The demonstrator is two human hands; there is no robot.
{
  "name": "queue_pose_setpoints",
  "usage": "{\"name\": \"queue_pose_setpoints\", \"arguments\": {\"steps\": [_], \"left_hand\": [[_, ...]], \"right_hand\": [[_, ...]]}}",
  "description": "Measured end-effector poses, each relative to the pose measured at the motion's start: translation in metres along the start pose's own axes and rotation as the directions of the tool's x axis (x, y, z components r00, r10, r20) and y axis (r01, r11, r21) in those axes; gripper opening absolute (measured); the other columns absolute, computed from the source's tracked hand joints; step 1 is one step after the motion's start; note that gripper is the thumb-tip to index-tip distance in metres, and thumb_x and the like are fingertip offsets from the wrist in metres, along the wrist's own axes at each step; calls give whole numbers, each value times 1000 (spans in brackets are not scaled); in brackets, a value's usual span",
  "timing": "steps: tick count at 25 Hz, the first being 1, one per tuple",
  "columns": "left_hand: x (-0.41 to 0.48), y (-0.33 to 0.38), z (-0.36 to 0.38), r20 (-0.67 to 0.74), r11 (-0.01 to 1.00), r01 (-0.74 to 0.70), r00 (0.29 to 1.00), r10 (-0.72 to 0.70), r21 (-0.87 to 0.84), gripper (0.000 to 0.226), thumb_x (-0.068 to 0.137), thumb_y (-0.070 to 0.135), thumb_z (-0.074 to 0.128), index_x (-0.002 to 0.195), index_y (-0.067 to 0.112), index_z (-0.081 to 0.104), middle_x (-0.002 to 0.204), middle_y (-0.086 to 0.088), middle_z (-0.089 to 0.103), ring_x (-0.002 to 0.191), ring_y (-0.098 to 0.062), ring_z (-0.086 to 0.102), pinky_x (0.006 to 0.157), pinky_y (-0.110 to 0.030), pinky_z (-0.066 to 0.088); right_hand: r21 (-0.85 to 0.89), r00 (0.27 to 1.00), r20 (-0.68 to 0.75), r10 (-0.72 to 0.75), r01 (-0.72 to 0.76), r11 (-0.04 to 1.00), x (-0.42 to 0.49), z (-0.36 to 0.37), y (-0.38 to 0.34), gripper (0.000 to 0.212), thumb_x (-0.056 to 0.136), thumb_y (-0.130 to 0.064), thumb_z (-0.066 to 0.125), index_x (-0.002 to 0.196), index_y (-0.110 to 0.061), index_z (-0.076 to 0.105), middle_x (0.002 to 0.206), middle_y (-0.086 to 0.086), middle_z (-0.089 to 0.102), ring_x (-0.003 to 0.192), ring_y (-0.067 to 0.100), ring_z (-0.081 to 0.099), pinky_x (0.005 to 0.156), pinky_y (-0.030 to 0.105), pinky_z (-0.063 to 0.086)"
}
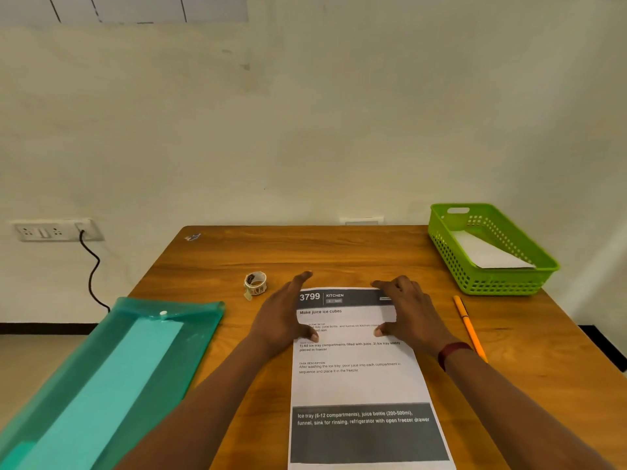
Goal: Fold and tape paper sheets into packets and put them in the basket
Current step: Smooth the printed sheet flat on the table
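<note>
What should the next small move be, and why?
Probably lift the far edge of the printed sheet and fold it toward the near edge: it lies flat, unfolded on the table, the left hand and right hand rest at its far end, and the tape roll sits untouched.

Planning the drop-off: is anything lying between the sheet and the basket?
Only the pen: it lies on the table right of the sheet, its far tip near the basket. Lifted over it, the sheet meets nothing visible. The basket already holds a folded paper.
</note>
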State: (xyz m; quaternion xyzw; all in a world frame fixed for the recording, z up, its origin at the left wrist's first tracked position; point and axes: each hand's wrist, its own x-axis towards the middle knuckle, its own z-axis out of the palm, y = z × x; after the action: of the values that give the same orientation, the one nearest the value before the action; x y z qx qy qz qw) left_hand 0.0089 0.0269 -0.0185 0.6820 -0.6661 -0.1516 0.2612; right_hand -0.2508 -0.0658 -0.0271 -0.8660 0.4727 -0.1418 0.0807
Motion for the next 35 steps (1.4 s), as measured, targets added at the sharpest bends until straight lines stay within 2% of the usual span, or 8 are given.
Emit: {"name": "queue_pose_setpoints", "arguments": {"steps": [5,9,11,13,18,23,28,35], "left_hand": [[-19,11,1,-164,994,59,984,-73,-89,107,69,24,87,151,32,18,101,13,56,93,-9,59,81,-24,51],[-26,12,8,-238,996,-39,970,57,80,51,89,20,66,137,25,49,105,6,69,95,-14,64,80,-31,53],[-31,14,14,-199,957,-139,961,192,253,31,93,20,57,123,19,63,112,1,71,100,-20,65,87,-35,51],[-37,19,22,-76,921,-200,968,238,334,33,94,22,50,124,17,62,116,-2,69,103,-22,64,100,-42,44],[-49,26,39,93,902,-124,991,94,415,52,100,36,37,149,17,34,155,-7,36,142,-20,33,120,-39,20],[-54,22,46,215,862,-130,976,25,490,67,102,53,18,155,13,15,163,-12,8,151,-25,6,122,-44,11],[-54,27,54,149,830,-142,986,72,540,62,102,44,16,153,9,19,162,-13,11,151,-27,0,122,-46,2],[-56,19,61,106,883,-88,993,44,462,63,100,44,11,155,13,13,164,-7,4,151,-23,-4,122,-39,-1]], "right_hand": [[105,956,-290,-55,89,990,-20,13,-1,35,83,-32,74,115,-23,65,110,-3,65,105,21,60,91,43,46],[-4,905,-409,-121,131,991,-33,16,-9,18,80,-15,77,95,-22,70,101,-4,71,120,28,56,96,50,44],[-28,920,-360,-155,155,987,-38,17,-13,19,79,-14,78,95,-22,71,102,-3,72,122,29,56,97,51,44],[-74,941,-284,-182,168,983,-43,19,-15,19,82,-18,74,101,-23,71,108,-2,72,123,29,56,100,52,43],[-162,994,8,-111,111,981,-52,20,-28,44,96,-37,45,137,-23,52,151,1,43,143,20,33,117,43,20],[-204,984,153,-92,122,971,-60,23,-37,70,95,-54,11,150,-16,29,160,9,22,148,23,20,120,44,13],[-168,975,195,-111,144,975,-65,32,-62,74,93,-55,7,154,-13,14,161,16,9,150,25,7,121,40,7],[-105,964,199,-176,200,974,-66,43,-78,77,87,-58,-10,154,-21,-1,158,-1,-15,149,18,-10,117,33,-12]]}}
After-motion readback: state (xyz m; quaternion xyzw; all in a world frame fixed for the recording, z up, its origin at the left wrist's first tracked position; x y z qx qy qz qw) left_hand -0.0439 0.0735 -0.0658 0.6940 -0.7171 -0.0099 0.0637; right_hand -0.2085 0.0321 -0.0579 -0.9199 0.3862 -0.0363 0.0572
